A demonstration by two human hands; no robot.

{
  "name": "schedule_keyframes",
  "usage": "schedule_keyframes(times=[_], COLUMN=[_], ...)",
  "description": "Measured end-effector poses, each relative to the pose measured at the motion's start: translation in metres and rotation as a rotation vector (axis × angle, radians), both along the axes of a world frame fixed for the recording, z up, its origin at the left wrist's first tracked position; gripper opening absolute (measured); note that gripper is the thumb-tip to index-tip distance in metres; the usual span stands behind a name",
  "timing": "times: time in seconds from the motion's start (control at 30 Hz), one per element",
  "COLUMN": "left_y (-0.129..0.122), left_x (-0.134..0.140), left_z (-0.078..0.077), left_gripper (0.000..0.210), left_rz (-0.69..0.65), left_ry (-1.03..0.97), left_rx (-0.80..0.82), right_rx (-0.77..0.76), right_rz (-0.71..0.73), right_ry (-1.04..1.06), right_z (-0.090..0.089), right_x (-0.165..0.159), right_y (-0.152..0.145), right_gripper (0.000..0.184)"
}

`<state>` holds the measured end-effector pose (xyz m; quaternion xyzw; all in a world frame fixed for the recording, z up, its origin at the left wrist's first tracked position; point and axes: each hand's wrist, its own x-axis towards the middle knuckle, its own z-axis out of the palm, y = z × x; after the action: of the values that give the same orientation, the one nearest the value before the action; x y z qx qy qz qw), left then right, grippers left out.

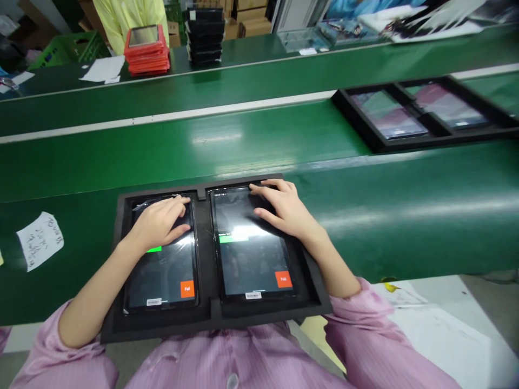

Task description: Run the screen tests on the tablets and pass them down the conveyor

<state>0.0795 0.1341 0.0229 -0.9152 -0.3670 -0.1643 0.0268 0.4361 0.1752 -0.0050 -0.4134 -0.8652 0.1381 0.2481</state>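
A black foam tray (205, 259) lies in front of me at the near edge of the green bench, its lower side close to my body. Two tablets rest in its recesses: a left tablet (174, 270) and a right tablet (255, 265). Both screens are lit and dark, each with a green bar and an orange-red "Fail" box. My left hand (162, 221) is over the upper part of the left tablet, fingers stretched out. Across the top of the right tablet reaches my right hand (284, 208), fingers apart, index fingertip at the screen's upper edge. Neither hand grips anything.
A second black tray (438, 135) with two tablets sits at the right on the green conveyor (162, 146). A handwritten paper slip (40, 240) lies at left. Beyond are a stack of red-cased devices (146, 51), a black stack (205, 35) and a person in yellow (117, 21).
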Motion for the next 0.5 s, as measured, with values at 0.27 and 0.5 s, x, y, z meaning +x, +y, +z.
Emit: schedule_keyframes(times=[0.27,0.5], left_y=[-0.008,0.005], left_x=[-0.014,-0.029], left_z=[0.005,-0.001], left_gripper=[0.044,0.069], left_rz=[0.130,0.213], left_ry=[-0.064,-0.049], left_rx=[0.082,0.013], right_rx=[-0.006,0.007], right_rz=[-0.089,-0.177], right_ry=[0.401,0.191], right_z=[0.002,-0.005], right_x=[0.006,0.004], right_y=[-0.004,0.000], right_gripper=[0.061,0.060])
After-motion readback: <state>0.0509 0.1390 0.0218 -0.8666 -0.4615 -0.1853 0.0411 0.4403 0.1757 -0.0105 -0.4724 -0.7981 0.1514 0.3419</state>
